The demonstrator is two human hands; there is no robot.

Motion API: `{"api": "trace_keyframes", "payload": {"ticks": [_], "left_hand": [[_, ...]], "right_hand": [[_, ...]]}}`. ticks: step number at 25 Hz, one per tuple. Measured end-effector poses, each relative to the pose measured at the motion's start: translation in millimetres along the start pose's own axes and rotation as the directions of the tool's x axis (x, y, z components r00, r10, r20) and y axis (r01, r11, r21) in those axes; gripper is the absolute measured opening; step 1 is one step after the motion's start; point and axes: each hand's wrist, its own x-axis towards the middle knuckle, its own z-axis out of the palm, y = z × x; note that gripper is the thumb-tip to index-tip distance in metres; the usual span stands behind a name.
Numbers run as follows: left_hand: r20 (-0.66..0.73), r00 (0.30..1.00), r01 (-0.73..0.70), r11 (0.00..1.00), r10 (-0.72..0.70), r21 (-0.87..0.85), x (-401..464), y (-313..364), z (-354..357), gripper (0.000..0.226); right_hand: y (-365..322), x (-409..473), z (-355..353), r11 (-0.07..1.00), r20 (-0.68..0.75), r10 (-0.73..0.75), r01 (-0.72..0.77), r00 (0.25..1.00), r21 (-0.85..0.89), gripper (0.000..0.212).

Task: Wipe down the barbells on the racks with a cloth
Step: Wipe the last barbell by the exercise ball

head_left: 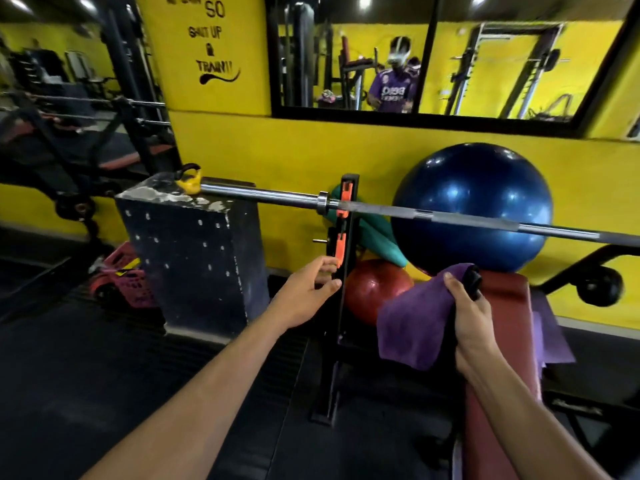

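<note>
The blue exercise ball (472, 206) leans against the yellow wall (346, 147) behind everything, and the barbell (381, 210) crosses in front of it, its shaft lying in the hook of the black rack upright (348, 271) with the bare sleeve jutting out past the collar toward the dark plyo box (194, 258); resting there at about chest height, the bar is easy to reach along its whole length, which is presumably why it is cleaned in place rather than lifted off. Below the ball sits the maroon bench pad (502, 341), placed under the bar for pressing, and just left of the pad a red ball (374, 289) is tucked by the upright's base. The purple cloth (412, 323) hangs below the bar, over the bench end, not yet touching the steel. The right hand (474, 320) grips it bunched, fingers curled round the fabric along with some dark object I cannot make out clearly. The left hand (308, 292) is relaxed and half spread, fingertips at the upright's orange strip, likely steadying before the cloth goes up to the shaft. A small yellow kettlebell (189, 180) stands on the box by the sleeve tip.
</note>
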Motion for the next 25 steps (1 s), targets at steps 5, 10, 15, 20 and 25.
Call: {"api": "trace_keyframes", "payload": {"ticks": [5,10,15,20,25], "left_hand": [[0.053,0.997,-0.065,0.975,0.055,0.212,81,-31,14,0.061],[0.003,0.998,-0.056,0.934,0.058,0.353,185,-54,28,0.067],[-0.114,0.991,0.003,0.863,0.063,0.506,277,-73,38,0.072],[-0.230,0.972,0.100,0.807,0.046,0.582,333,-95,23,0.072],[-0.234,0.971,0.103,0.788,0.053,0.607,373,-113,12,0.067]], "right_hand": [[4,80,-6,0.979,-0.021,-0.101,0.096,0.995,-0.178,0.036],[-14,187,-2,0.918,-0.040,-0.243,0.216,0.969,-0.333,0.007],[-27,289,5,0.773,0.006,-0.373,0.315,0.928,-0.550,0.020],[-6,362,45,0.539,0.128,-0.421,0.362,0.898,-0.761,0.029],[29,384,68,0.209,0.333,-0.439,0.455,0.835,-0.866,0.038]]}}
